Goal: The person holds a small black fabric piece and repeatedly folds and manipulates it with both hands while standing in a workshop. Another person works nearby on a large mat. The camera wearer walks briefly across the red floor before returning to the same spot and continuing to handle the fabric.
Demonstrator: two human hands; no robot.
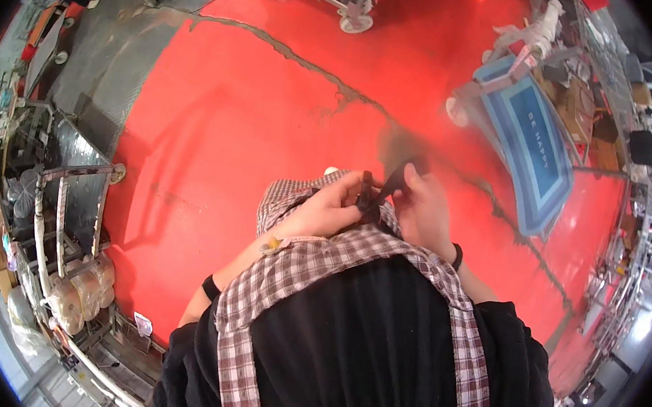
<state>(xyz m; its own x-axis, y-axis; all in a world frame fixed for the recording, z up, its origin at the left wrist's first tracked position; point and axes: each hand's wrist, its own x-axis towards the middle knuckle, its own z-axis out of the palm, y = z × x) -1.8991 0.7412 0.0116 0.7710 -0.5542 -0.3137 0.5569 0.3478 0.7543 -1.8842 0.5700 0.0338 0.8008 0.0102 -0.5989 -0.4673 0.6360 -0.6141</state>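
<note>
In front of my waist, both hands are at a black strap (pixel 393 185). My left hand (pixel 333 206) is closed, its fingers pinching a dark piece of it that looks like a buckle (pixel 365 194). My right hand (pixel 426 216) grips the strap between thumb and fingers, and a loose end sticks up past the thumb. Just below the hands lies the brown-and-white checked apron (pixel 313 257) that I wear over black clothing. Part of the strap is hidden behind my fingers.
A red floor (pixel 217 116) with a long dark crack spreads around me. On the right stands a cart with a blue bordered mat (pixel 529 144) hanging over it. Another wheeled cart (pixel 355 4) is ahead. Metal trolleys (pixel 76 182) and plastic-wrapped rolls (pixel 81 294) line the left.
</note>
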